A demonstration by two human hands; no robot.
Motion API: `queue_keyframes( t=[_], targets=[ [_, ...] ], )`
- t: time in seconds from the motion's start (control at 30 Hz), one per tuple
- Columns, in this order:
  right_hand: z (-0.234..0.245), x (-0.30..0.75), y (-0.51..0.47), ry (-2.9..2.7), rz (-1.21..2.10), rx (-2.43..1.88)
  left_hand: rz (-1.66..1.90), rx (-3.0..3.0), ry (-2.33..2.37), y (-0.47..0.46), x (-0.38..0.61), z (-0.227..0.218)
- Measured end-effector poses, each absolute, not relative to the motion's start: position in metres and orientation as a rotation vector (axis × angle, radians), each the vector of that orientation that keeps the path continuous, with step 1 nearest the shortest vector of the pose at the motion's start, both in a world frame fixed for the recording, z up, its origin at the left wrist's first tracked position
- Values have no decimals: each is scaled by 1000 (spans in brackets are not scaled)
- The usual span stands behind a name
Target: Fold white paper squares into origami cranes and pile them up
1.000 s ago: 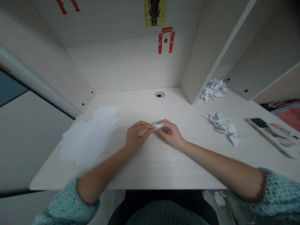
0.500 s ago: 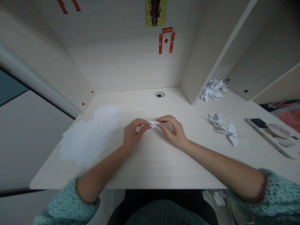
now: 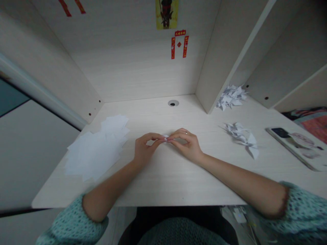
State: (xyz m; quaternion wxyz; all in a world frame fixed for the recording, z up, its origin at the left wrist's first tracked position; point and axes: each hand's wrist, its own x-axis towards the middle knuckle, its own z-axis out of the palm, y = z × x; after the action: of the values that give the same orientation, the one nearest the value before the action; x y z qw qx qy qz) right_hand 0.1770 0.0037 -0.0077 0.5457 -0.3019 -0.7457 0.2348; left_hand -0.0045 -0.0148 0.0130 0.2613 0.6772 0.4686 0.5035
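My left hand (image 3: 143,149) and my right hand (image 3: 186,144) meet at the middle of the pale wooden desk (image 3: 163,183). Both pinch one small folded white paper (image 3: 165,137) between thumb and fingertips, just above the desktop. Most of the paper is hidden by the fingers. A ring shows on my right hand. A loose spread of flat white paper sheets (image 3: 95,148) lies to the left of my left hand.
Folded white paper figures (image 3: 241,136) lie to the right, and a second heap of paper figures (image 3: 230,97) sits in the shelf bay behind. A phone (image 3: 296,146) rests at far right. A cable hole (image 3: 173,102) is near the back wall.
The paper was lifted slightly off the desk, and both hands' fingertips closed in on it until only a sliver shows. The view shifted a little.
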Motion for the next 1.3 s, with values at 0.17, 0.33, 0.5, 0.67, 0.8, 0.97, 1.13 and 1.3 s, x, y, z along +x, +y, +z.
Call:
queue_keyframes(
  t=[0.17, 0.33, 0.5, 0.67, 0.8, 0.97, 1.13, 1.3],
  targets=[
    [-7, 177, 3, -1743, 557, -755, 1339, 1747, 1292, -17, -2, 15],
    [-5, 176, 1, -1732, 600, -789, 1364, 1709, 1275, -17, -2, 13],
    [-5, 176, 0, -1677, 655, -822, 1393, 1672, 1300, -13, -5, 8],
    [-5, 176, 1, -1663, 643, -839, 1418, 1698, 1288, -14, -5, 8],
    [-4, 176, 0, -1665, 628, -843, 1454, 1744, 1262, -17, -4, 9],
    [-3, 176, -2, -1665, 599, -823, 1468, 1847, 1272, -17, -6, 10],
    [-5, 176, -2, -1647, 597, -823, 1479, 1932, 1351, -18, -8, 11],
    [-9, 176, 1, -1679, 593, -764, 1520, 1988, 1317, -21, -7, 11]
  ],
)
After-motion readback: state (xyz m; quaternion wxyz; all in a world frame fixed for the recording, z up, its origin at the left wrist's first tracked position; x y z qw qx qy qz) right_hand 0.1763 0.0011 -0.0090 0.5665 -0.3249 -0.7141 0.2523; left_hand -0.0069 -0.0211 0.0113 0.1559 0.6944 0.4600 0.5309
